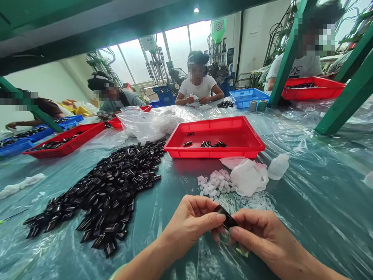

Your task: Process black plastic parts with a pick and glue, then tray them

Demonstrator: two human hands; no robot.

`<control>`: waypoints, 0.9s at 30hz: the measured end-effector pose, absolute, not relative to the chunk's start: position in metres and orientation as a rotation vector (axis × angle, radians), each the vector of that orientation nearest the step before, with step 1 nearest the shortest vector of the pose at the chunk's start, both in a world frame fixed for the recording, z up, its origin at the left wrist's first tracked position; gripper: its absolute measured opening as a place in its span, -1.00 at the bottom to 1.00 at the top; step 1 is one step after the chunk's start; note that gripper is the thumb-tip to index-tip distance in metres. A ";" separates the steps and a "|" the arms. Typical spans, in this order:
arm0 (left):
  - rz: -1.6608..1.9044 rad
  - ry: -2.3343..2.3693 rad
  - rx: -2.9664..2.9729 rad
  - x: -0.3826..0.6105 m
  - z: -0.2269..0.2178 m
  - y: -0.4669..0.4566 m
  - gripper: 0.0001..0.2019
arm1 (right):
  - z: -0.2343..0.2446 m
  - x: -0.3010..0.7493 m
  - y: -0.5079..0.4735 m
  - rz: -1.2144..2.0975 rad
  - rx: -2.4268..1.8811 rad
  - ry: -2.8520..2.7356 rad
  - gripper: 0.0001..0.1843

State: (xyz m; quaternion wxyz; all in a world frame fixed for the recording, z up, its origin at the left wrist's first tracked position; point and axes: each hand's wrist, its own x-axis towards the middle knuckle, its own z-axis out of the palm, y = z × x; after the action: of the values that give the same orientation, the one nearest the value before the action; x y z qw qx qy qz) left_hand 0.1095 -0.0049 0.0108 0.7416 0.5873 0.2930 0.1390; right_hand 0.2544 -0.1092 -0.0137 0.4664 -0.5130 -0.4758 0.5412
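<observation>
A small glossy black plastic piece (pixel 226 217) is held tilted between my two hands, above the plastic-covered table. My left hand (pixel 195 219) pinches its upper left end between thumb and fingers. At its lower right end, my right hand (pixel 259 233) closes thumb and fingertips on it. Below the right fingers a bit of something yellow-green (pixel 243 252) shows, too hidden to name. Left of my hands spreads a large heap of similar black pieces (pixel 113 182). Just beyond my fingers lie small whitish-pink pieces (pixel 215 182) and a crumpled white cloth (pixel 250 177).
A red tray (pixel 215 152) holding several black pieces stands ahead. A small translucent bottle (pixel 278 166) is right of the cloth. Clear plastic bags (pixel 148 124) lie behind the heap. Green posts (pixel 346 93) rise at the right. Several people sit around the table, with more trays.
</observation>
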 end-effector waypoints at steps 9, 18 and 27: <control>0.412 0.747 1.249 0.107 0.015 -0.009 -0.74 | -0.011 0.264 -0.106 1.282 -1.325 -1.028 -0.66; 0.377 0.761 1.192 0.107 0.011 -0.013 -0.79 | -0.010 0.267 -0.100 1.232 -1.249 -0.990 -0.55; 0.411 0.794 1.158 0.110 0.009 -0.017 -0.76 | -0.012 0.267 -0.098 1.250 -1.207 -0.941 -0.56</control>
State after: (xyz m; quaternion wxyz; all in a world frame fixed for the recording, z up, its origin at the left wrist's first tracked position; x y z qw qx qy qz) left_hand 0.1102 -0.0166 0.0089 0.7442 0.5287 0.3625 0.1877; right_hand 0.2670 -0.0983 -0.0120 0.5503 -0.5101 -0.3975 0.5282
